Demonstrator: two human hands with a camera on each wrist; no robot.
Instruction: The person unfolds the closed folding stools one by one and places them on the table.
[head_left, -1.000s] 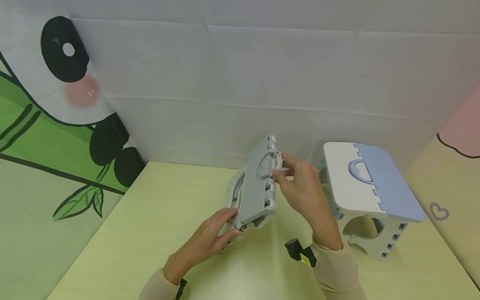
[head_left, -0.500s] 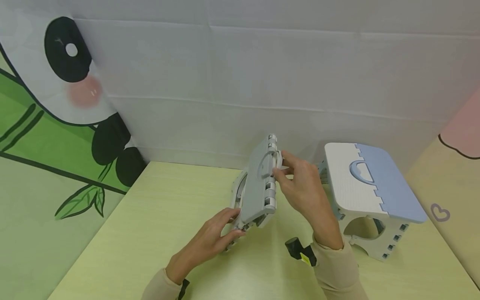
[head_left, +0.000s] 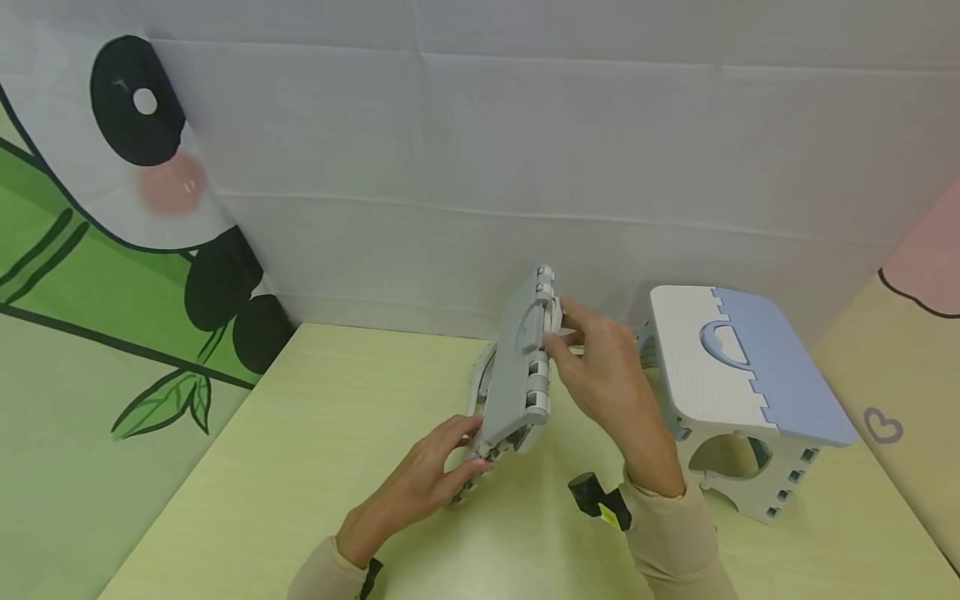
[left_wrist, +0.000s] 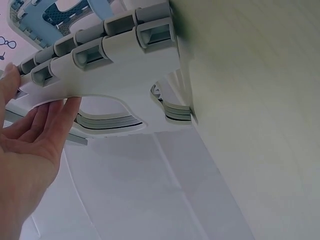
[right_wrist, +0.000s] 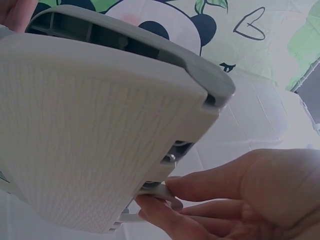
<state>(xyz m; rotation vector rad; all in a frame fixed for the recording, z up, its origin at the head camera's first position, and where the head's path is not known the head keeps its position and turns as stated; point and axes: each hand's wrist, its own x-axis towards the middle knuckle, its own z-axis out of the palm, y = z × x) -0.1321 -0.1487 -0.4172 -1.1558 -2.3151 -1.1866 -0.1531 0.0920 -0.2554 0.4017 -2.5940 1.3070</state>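
A person in beige sleeves (head_left: 670, 533) holds a mostly folded grey-and-white step stool (head_left: 515, 367) tilted on edge over the middle of a pale table (head_left: 315, 450). The left hand (head_left: 420, 473) grips its lower near end, thumb on one side and fingers on the other; the right hand's (head_left: 602, 371) thumb and fingers pinch the handle (right_wrist: 159, 192) at its edge. Whether the stool touches the tabletop cannot be told. To its right, a white-and-blue step stool (head_left: 705, 387) stands unfolded before a white backdrop (head_left: 420, 167).
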